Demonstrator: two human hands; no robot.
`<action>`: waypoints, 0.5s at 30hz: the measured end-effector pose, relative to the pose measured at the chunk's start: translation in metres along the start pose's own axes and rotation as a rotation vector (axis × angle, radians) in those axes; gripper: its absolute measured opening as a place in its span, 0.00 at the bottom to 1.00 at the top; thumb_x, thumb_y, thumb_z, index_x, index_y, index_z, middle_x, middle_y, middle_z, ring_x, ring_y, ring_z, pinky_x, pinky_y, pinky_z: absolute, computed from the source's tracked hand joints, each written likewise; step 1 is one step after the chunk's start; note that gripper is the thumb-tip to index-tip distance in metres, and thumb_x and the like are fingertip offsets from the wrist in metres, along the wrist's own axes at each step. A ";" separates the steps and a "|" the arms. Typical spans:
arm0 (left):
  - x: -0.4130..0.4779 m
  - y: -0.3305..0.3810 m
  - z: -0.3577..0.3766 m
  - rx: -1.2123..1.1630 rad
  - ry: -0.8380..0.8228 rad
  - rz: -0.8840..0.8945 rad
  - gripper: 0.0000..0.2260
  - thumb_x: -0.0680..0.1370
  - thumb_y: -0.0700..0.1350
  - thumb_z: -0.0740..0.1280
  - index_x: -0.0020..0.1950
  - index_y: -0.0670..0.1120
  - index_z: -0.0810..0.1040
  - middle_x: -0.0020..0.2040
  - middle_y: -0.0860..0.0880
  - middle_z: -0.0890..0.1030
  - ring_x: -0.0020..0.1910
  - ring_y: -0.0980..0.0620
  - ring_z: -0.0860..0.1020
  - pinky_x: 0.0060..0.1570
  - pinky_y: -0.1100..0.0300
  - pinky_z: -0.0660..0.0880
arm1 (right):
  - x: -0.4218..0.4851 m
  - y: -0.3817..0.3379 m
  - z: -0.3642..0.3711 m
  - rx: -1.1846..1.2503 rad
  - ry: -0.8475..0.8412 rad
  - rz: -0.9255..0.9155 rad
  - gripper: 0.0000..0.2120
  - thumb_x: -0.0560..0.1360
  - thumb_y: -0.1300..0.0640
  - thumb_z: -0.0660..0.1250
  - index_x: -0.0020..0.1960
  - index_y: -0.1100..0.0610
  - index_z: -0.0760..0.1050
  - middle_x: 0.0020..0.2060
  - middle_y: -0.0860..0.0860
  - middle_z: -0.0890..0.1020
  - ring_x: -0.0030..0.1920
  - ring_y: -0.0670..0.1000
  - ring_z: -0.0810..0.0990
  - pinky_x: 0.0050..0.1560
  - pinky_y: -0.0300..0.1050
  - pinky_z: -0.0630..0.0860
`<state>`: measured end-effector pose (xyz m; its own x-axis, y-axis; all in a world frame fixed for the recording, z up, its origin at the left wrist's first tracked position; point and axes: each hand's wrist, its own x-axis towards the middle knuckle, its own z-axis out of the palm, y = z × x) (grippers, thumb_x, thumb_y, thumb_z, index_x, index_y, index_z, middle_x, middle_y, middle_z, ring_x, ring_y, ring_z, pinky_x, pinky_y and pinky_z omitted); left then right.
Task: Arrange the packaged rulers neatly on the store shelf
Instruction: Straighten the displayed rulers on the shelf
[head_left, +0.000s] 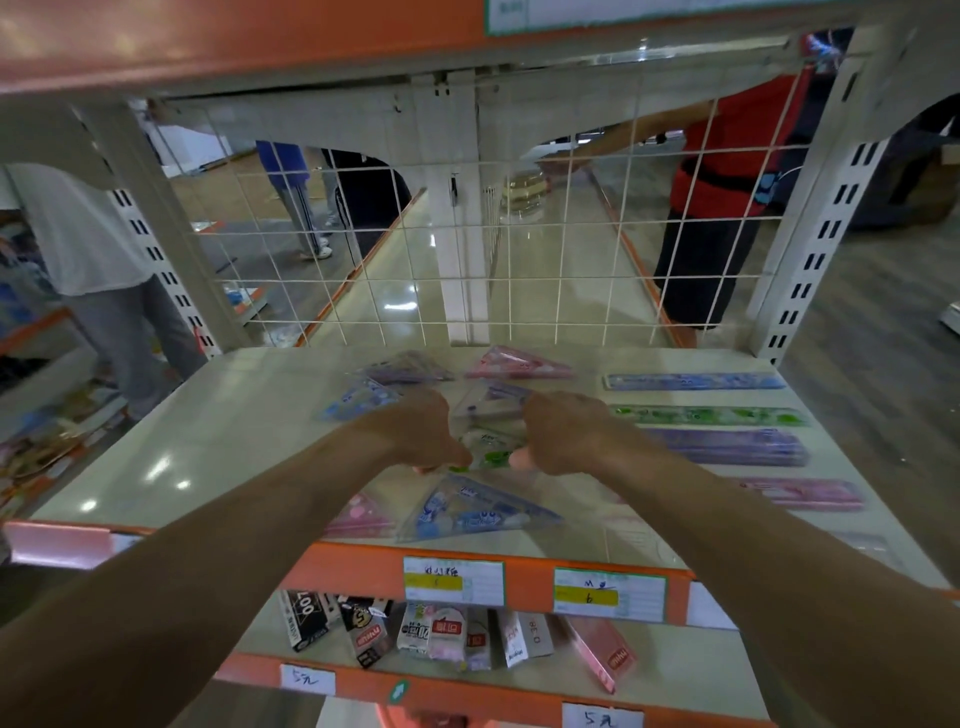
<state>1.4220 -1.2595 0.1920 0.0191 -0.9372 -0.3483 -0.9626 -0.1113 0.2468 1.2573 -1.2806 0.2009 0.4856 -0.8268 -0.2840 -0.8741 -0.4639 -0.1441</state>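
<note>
With left hand (415, 434) and right hand (566, 436) side by side, grips a green packaged set square (491, 449) by its two sides. Presses both thumbs on its near edge; curls the fingers over the far side, mostly hidden behind the knuckles. Holds it low over the middle of the shelf (208, 441), touching or just lifted, cannot tell which; probably squares it up before setting it among the other triangles.

Sits amid a loose scatter: blue set square (478, 512) and pink set square (358, 519) at the front lip, purple-tinted set square (493, 400) just behind, more toward the wire mesh back (519, 260), each at its own angle.

Lies well apart from the right-hand column: blue ruler (696, 382), green ruler (706, 415), purple ruler (727, 447), pink ruler (800, 493), parallel and evenly spaced, likely the pattern to match. Looks early for the triangles: none aligned yet.
</note>
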 end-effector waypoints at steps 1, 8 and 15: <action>0.000 0.000 0.002 0.001 0.002 -0.006 0.16 0.74 0.49 0.69 0.29 0.43 0.73 0.26 0.49 0.74 0.23 0.54 0.70 0.36 0.61 0.72 | -0.001 0.000 -0.001 0.003 0.000 -0.005 0.19 0.77 0.51 0.65 0.64 0.58 0.70 0.61 0.54 0.76 0.60 0.55 0.75 0.53 0.46 0.70; -0.001 0.000 0.007 -0.036 -0.014 -0.030 0.16 0.73 0.46 0.71 0.29 0.44 0.69 0.26 0.49 0.72 0.23 0.54 0.68 0.29 0.63 0.66 | 0.002 -0.005 0.000 0.066 -0.077 0.024 0.21 0.74 0.51 0.70 0.63 0.58 0.72 0.58 0.53 0.78 0.57 0.55 0.77 0.51 0.45 0.72; -0.005 -0.003 0.010 -0.094 0.027 -0.011 0.08 0.73 0.46 0.71 0.41 0.42 0.78 0.33 0.47 0.72 0.30 0.51 0.70 0.32 0.61 0.68 | 0.006 0.000 0.002 0.086 -0.066 0.014 0.12 0.72 0.50 0.71 0.47 0.56 0.73 0.42 0.50 0.76 0.46 0.53 0.77 0.43 0.44 0.70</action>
<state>1.4221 -1.2515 0.1836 0.0376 -0.9442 -0.3273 -0.9327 -0.1507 0.3276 1.2604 -1.2852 0.1971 0.4744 -0.8087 -0.3478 -0.8798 -0.4213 -0.2202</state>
